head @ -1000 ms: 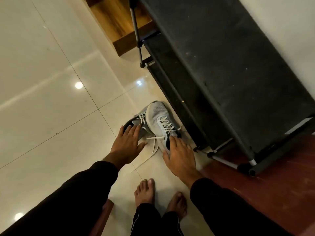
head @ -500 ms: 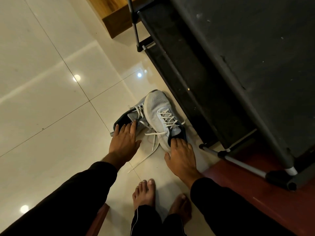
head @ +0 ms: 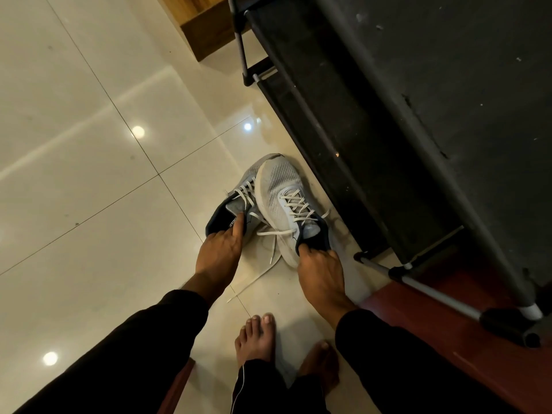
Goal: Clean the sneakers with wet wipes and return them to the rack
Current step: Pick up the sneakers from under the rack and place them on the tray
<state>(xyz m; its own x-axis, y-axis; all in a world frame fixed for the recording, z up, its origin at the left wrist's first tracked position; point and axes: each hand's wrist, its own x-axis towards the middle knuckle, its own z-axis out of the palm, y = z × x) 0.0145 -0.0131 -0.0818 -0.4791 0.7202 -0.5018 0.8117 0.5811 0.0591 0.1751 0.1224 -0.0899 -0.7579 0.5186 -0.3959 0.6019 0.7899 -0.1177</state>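
- Both sneakers sit on the tiled floor at centre frame, just beside the black shoe rack that fills the upper right.
- Left hand grasps the left sneaker at its dark collar, thumb and fingers pinching the heel opening.
- Right hand grips the right sneaker at the heel collar, fingers tucked inside.
- Laces trail loose between the shoes.
- Looks like the pick-up step: shoes off the rack, cleaning not begun; no wet wipes in view.
- Next move calls for lifting both together, minding the loose laces, then finding wipes.
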